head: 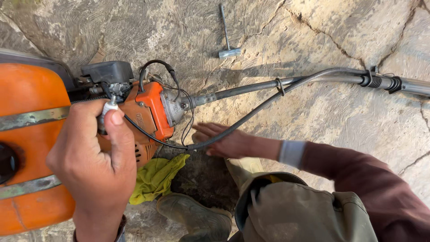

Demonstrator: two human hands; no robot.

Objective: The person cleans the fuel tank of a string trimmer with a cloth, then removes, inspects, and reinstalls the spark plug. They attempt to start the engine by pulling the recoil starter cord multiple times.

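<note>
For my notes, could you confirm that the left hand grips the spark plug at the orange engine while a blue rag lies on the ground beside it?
Not quite: the rag is yellow-green, not blue, as the head view shows. The left hand grips the spark plug at the orange engine, with the rag on the ground beside it.

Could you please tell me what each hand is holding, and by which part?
The left hand pinches a small spark plug around its body at the orange engine. The right hand holds nothing.
</note>
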